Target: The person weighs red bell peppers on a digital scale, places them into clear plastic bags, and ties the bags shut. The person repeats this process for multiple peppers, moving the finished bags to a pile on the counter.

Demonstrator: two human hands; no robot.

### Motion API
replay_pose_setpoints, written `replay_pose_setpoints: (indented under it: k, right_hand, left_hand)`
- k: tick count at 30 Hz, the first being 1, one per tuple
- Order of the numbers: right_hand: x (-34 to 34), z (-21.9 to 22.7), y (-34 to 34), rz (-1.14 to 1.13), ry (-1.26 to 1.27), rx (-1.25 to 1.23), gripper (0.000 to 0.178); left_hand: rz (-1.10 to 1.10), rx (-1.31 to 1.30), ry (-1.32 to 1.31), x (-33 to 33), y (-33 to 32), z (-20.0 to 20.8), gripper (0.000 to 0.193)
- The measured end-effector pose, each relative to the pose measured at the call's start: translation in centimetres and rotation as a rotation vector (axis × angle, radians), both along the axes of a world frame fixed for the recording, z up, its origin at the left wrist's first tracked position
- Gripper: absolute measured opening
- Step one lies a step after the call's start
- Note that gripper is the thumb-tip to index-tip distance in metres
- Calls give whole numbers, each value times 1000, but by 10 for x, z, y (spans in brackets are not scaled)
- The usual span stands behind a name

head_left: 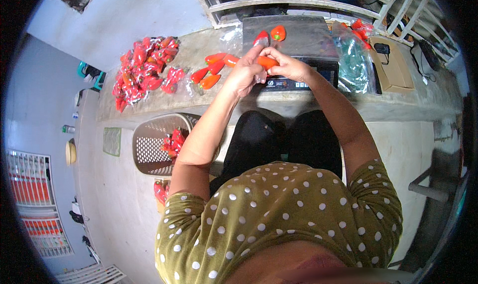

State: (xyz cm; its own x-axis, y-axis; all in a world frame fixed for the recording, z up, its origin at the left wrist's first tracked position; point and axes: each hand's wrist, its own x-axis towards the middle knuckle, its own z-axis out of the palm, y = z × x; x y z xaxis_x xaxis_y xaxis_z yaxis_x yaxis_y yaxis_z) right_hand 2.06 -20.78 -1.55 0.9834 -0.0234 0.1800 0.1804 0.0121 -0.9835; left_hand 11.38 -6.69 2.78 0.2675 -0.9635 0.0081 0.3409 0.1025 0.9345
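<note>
Two hands meet over the near edge of the scale, both on one orange-red pepper [267,62]. Pepper: small, elongated, glossy, lying roughly level between the fingers, held just above the scale's front panel.

Near field: olive polka-dot top fills the bottom, dark trousers below the worktop edge. Basket [149,144], beige and perforated, sits on the floor to the left with a few bagged red peppers inside; its far side is cut by the left forearm.

Left hand [245,74]: fingers curled, thumb and fingertips pinching the pepper's left end. Closed grip. Something clear and shiny, probably plastic film, shows under the fingers; can't confirm.

Right hand [291,66]: fingers bent over the pepper's right end, gripping it. Pepper's middle is the only part showing; both ends are covered by fingers.

Worktop [149,104]: grey concrete slab. Loose peppers [213,67] lie just left of the hands. Pile of bagged peppers [142,70] further left, well apart.

Scale [303,40]: grey platform, two peppers [271,35] on its far part, one red, one orange with a green stem. Display mostly hidden behind the hands.

Clear bags [354,60] right of the scale, contents hard to make out. Cardboard box [393,65] beside them. White window frame [298,2] at the back.
</note>
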Motion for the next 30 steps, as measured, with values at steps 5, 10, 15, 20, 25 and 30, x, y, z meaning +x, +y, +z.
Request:
replay_pose_setpoints:
  k: [5,10,15,20,25,30]
  right_hand:
    - [-20,-10,-2,-22,-137,534,49]
    - [-41,-10,6,45,-131,734,58]
    - [-62,11,22,104,-75,522,65]
    - [-94,9,8,119,-368,533,41]
    - [-114,0,-4,57,-353,623,52]
    - [-117,21,15,44,-266,351,52]
  left_hand:
    - [-39,-168,279,-2,11,6,70]
    - [-95,-81,264,-4,18,19,58]
    - [234,153,-360,-8,-8,-9,48]
    - [458,84,-797,4,-30,-48,46]
    - [260,140,-93,-33,-29,-10,41]
    - [596,128,-1227,-28,-35,-23,44]
